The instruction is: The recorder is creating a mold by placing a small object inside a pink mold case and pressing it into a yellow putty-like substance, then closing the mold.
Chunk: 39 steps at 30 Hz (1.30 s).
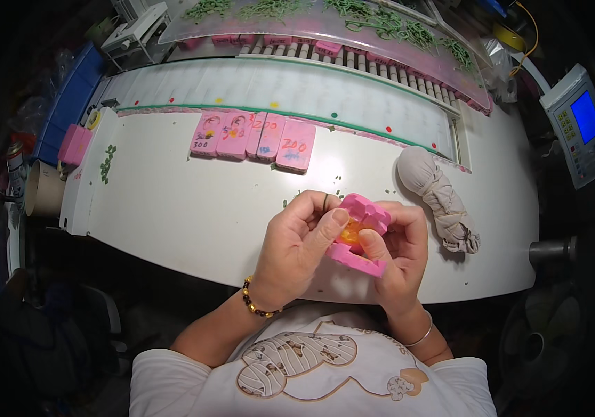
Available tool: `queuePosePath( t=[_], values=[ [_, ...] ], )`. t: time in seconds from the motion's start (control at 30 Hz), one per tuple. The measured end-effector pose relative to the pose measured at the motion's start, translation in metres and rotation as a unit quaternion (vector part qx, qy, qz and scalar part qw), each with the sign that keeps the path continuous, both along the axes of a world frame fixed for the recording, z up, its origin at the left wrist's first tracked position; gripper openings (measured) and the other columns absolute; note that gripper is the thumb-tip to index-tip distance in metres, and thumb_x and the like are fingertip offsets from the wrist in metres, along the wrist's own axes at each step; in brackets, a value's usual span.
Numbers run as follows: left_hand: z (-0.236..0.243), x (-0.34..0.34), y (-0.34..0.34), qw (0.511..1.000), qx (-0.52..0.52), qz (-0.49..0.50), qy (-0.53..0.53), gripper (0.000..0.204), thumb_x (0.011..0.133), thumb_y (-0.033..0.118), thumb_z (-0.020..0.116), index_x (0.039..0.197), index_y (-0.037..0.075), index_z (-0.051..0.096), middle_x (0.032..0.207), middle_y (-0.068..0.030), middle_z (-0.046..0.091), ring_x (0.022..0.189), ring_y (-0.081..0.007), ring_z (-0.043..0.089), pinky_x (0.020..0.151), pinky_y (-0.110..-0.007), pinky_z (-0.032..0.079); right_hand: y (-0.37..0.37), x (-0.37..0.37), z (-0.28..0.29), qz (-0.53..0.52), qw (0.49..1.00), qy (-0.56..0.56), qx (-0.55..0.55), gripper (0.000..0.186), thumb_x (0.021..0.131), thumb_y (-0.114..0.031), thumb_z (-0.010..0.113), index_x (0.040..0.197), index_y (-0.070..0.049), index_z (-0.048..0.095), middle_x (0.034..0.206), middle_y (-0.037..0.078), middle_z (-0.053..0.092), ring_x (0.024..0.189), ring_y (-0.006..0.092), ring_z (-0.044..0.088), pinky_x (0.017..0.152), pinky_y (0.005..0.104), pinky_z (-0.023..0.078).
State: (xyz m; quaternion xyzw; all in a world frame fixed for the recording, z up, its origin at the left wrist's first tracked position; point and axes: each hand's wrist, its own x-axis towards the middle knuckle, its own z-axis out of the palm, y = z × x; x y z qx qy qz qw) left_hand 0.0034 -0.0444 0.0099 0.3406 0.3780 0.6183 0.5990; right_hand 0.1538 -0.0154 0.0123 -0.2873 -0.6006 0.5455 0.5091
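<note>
Close to the front edge of the table, both my hands grip a pink rubber mould (357, 261), which is bent apart so that its inside shows. An orange, see-through piece (350, 233) lies in the gap of the mould. My left hand (290, 243) pinches the left side, thumb on top near the orange piece. On the other side, my right hand (403, 258) has its thumb pressed into the opening and its fingers behind the mould. Whatever lies under my fingers is hidden. Small green bits are scattered on the table just beyond my hands.
Several pink blocks (294, 147) with handwriting stand side by side beyond my hands. A tied cloth bundle (438, 194) lies to the right. Behind runs a white belt (242, 82) with rollers; green strands rest on a clear sheet above. A control panel (581, 125) stands far right.
</note>
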Motion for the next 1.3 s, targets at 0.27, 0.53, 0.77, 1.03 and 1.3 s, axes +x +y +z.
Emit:
queuePosePath(
  t=[0.27, 0.53, 0.77, 1.03, 1.3],
  values=[
    [-0.004, -0.001, -0.001, 0.997, 0.048, 0.038, 0.053, 0.019, 0.093, 0.008, 0.062, 0.105, -0.005, 0.055, 0.095, -0.0042, 0.061, 0.084, -0.0061, 0.057, 0.075, -0.021, 0.050, 0.009, 0.003, 0.008, 0.081, 0.990, -0.037, -0.110, 0.023, 0.088, 0.000, 0.064, 0.107, 0.000, 0.052, 0.099, 0.004, 0.057, 0.090, 0.0077, 0.056, 0.081, 0.0232, 0.048],
    [0.005, -0.005, 0.005, 0.995, 0.004, -0.053, 0.085, 0.030, 0.087, -0.007, 0.061, 0.115, -0.008, 0.052, 0.105, -0.0107, 0.061, 0.096, -0.0136, 0.061, 0.088, -0.027, 0.052, 0.010, 0.001, 0.007, 0.001, 0.990, 0.005, -0.139, 0.016, 0.090, -0.002, 0.062, 0.104, 0.000, 0.054, 0.096, 0.004, 0.061, 0.088, 0.0069, 0.058, 0.078, 0.0226, 0.049],
    [0.007, -0.003, 0.003, 0.996, -0.018, -0.041, 0.075, 0.029, 0.087, -0.006, 0.062, 0.114, -0.008, 0.052, 0.105, -0.0124, 0.062, 0.096, -0.0131, 0.062, 0.087, -0.027, 0.053, 0.018, 0.009, 0.006, 0.046, 0.956, 0.081, -0.278, 0.015, 0.091, -0.006, 0.063, 0.103, -0.002, 0.056, 0.097, 0.005, 0.063, 0.089, 0.0085, 0.059, 0.080, 0.0237, 0.049],
    [0.009, -0.003, 0.002, 0.999, -0.029, -0.023, 0.037, 0.020, 0.089, -0.002, 0.063, 0.107, -0.006, 0.055, 0.101, -0.0087, 0.062, 0.093, -0.0106, 0.060, 0.083, -0.024, 0.052, 0.011, 0.002, 0.009, 0.026, 0.983, 0.060, -0.174, 0.015, 0.090, -0.001, 0.063, 0.103, 0.000, 0.056, 0.096, 0.004, 0.062, 0.087, 0.0078, 0.058, 0.079, 0.0240, 0.050],
    [0.001, -0.004, 0.002, 0.998, -0.034, -0.050, -0.033, 0.017, 0.091, 0.002, 0.062, 0.105, -0.005, 0.056, 0.100, -0.0055, 0.061, 0.092, -0.0077, 0.058, 0.084, -0.022, 0.050, 0.009, 0.000, 0.004, 0.022, 0.990, 0.052, -0.132, 0.015, 0.090, 0.001, 0.062, 0.103, 0.000, 0.055, 0.097, 0.003, 0.061, 0.089, 0.0080, 0.058, 0.081, 0.0241, 0.049]
  ],
)
